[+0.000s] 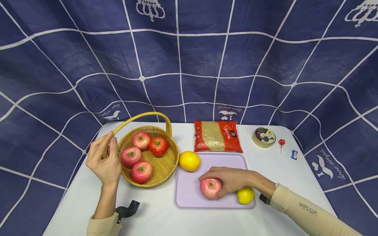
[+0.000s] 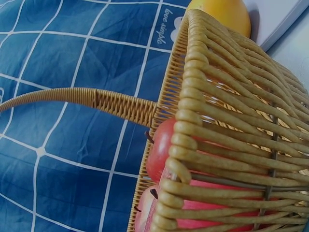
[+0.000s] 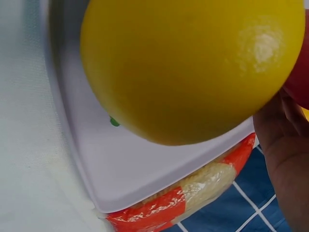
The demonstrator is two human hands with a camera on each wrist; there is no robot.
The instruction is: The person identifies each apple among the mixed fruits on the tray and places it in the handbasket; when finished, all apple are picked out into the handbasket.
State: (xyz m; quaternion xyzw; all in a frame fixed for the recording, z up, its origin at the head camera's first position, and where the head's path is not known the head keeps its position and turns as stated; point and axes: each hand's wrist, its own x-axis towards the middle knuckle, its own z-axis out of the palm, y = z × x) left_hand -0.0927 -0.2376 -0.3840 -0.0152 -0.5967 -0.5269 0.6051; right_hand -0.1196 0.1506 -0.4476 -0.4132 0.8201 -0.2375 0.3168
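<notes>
At the left, my left hand (image 1: 104,159) grips the handle of a yellow wicker basket (image 1: 165,179). Several red apples (image 1: 142,172) lie inside it; the left wrist view shows the woven basket side (image 2: 231,121) and apples (image 2: 161,150) behind the weave. Over a pale purple tray (image 1: 189,196), my right hand (image 1: 231,178) holds a pink-red apple (image 1: 210,188), fingers and thumb around its sides. A yellow fruit (image 1: 245,195) sits under my right wrist and fills much of the right wrist view. Another yellow-orange fruit (image 1: 189,161) is at the tray's far left corner, beside the basket.
Behind the tray lies a red bag of grain (image 1: 217,136). Farther right are a round tin (image 1: 264,137), a red lollipop (image 1: 282,143) and a small blue-red packet (image 1: 294,154). A blue checked curtain (image 1: 200,59) stands behind the white table (image 1: 159,216).
</notes>
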